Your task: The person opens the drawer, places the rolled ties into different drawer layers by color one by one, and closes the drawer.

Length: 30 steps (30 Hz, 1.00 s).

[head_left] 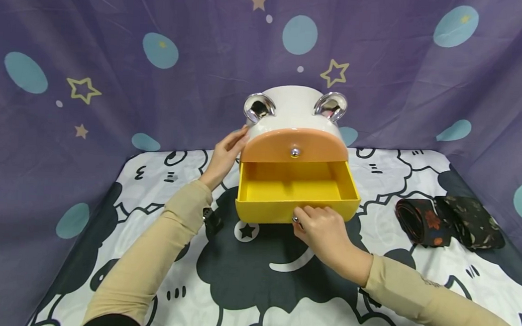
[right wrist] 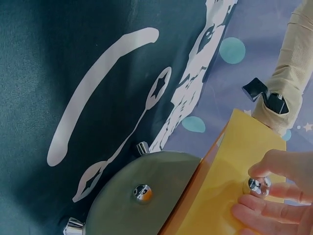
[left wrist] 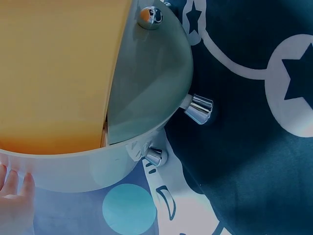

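Note:
A rounded white cabinet (head_left: 293, 107) stands on the cloth, its orange top drawer (head_left: 266, 146) closed. Beneath that, the yellow drawer (head_left: 258, 211) is pulled out, with nothing visible inside. My right hand (head_left: 328, 237) pinches the chrome knob (right wrist: 257, 186) on the yellow front between thumb and fingers. On the cabinet's left side rests my left hand (head_left: 226, 153), fingers fairly straight against the white wall; in the left wrist view only its fingertips (left wrist: 11, 183) show. Below, a grey-green half-round front (right wrist: 129, 181) carries its own knob (right wrist: 143, 193); the head view hides it.
Two rolled dark patterned cloths (head_left: 424, 222) (head_left: 470, 222) lie to the right on the printed cloth (head_left: 395, 311). A purple curtain (head_left: 214, 40) hangs behind the cabinet. Chrome ear-like rings (head_left: 259, 107) stick up from its top, and chrome feet (left wrist: 199, 108) support it.

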Each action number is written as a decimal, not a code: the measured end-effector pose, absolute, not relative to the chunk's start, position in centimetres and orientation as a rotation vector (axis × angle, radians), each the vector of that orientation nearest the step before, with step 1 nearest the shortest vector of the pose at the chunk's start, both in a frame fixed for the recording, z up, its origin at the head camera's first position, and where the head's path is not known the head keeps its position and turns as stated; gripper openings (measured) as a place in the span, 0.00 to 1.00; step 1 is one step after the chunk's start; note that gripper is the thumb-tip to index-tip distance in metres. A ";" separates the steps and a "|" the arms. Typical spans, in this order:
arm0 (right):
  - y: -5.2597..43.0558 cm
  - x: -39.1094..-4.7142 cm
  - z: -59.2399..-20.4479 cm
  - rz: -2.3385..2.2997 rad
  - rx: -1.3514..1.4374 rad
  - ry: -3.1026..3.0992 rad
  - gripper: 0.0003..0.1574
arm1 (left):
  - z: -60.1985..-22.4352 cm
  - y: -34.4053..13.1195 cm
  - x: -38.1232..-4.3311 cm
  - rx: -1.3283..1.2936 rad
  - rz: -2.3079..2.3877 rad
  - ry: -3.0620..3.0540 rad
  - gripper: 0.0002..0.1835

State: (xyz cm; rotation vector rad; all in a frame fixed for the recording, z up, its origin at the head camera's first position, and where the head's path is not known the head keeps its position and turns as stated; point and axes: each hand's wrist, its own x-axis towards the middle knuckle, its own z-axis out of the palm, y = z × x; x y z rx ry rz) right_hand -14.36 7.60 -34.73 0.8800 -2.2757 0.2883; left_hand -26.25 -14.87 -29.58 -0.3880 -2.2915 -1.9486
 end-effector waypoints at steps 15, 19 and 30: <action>7.6 -13.8 -34.9 0.251 0.885 -2.261 0.13 | -29.5 -14.8 -26.3 -0.377 -1.934 -2.305 0.21; 7.6 -13.7 -34.9 0.247 0.887 -2.250 0.13 | -29.5 -14.8 -26.2 -0.366 -1.930 -2.319 0.22; 7.6 -13.2 -34.9 0.248 0.889 -2.263 0.13 | -31.6 -15.6 -28.2 -0.386 -1.912 -2.299 0.23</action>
